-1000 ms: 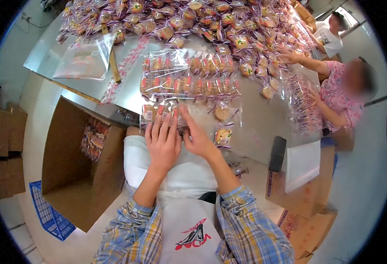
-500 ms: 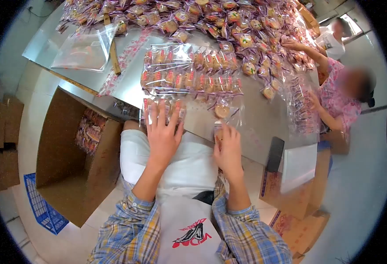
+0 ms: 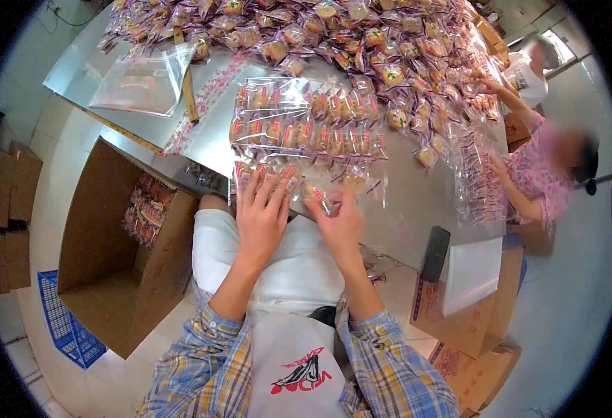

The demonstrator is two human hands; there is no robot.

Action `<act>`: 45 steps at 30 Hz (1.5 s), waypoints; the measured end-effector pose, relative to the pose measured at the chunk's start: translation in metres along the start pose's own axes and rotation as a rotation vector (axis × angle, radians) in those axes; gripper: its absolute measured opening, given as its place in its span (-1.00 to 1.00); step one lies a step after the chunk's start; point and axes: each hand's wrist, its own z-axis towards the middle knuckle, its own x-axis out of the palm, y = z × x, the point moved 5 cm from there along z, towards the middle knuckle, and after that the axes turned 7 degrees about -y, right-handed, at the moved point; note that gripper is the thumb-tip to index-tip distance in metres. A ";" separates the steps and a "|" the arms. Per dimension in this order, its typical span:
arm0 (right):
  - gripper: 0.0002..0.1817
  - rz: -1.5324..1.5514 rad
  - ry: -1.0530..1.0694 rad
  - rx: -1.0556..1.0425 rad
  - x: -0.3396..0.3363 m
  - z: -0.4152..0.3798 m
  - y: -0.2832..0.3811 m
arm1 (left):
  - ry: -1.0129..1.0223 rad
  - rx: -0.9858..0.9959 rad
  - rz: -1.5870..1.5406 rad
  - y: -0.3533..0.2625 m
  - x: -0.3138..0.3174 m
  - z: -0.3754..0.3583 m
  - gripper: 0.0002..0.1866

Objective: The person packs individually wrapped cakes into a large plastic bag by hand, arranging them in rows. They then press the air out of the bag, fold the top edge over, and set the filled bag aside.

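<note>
My left hand (image 3: 259,221) lies with fingers stretched over the front row of individually wrapped pastries (image 3: 244,171) at the table's near edge. Between the thumb and fingers of my right hand (image 3: 341,226) is a wrapped pastry (image 3: 316,192), tilted, just right of that row. Another wrapped pastry (image 3: 354,181) lies behind my right fingers. Farther back, two rows of wrapped pastries (image 3: 306,136) stand side by side under clear, shiny plastic. My left fingers partly cover the front row.
Loose wrapped pastries (image 3: 389,42) are heaped across the table's far side. Clear plastic bags (image 3: 138,83) lie left, beside a wooden strip (image 3: 191,94). An open cardboard box (image 3: 100,279) stands at my left over a blue crate (image 3: 76,345). At right, a co-worker (image 3: 549,167) handles packed pastries (image 3: 476,174).
My right hand has moved left and slightly away from me, bringing its wrapped pastry close to the front row. My left hand stays on that row. The view has shifted slightly.
</note>
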 end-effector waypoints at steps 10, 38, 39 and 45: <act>-0.35 0.138 0.192 -0.141 0.038 -0.002 -0.034 | 0.024 0.057 -0.069 0.001 -0.009 0.003 -0.52; -0.43 0.162 0.103 -0.349 0.037 0.016 -0.031 | 0.061 0.127 0.026 -0.014 0.004 0.002 -0.44; -0.41 0.121 0.087 -0.414 0.033 0.016 -0.030 | 0.070 0.152 0.056 -0.013 0.010 0.002 -0.46; -0.25 -0.523 -0.295 -0.526 -0.008 0.032 -0.025 | -0.003 0.101 0.080 -0.011 0.020 0.002 -0.57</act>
